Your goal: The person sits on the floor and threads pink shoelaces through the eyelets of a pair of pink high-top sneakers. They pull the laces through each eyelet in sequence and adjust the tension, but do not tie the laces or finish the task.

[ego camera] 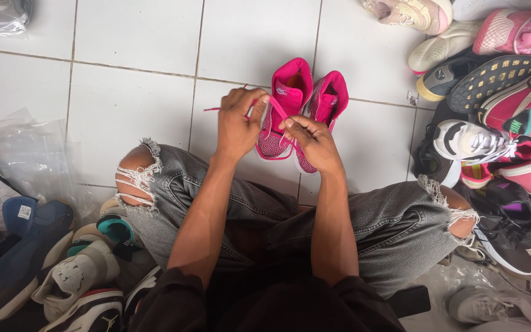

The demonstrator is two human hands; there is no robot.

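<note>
On white tiled floor [124, 110]: mid-lacing, both hands [238, 123] [314, 141] pinching pink lace [228, 109] over bright pink high-top sneakers [290, 104]; threading needed next, probably.

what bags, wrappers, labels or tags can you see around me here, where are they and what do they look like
Clear plastic bag: crumpled on the white tiles, left of the knee.
Plastic-wrapped bundle: grey, glossy, top left corner.
Small label: pale square on a blue insole, lower left.
Tongue label: small pale patch on the left pink shoe, between the hands.
</note>
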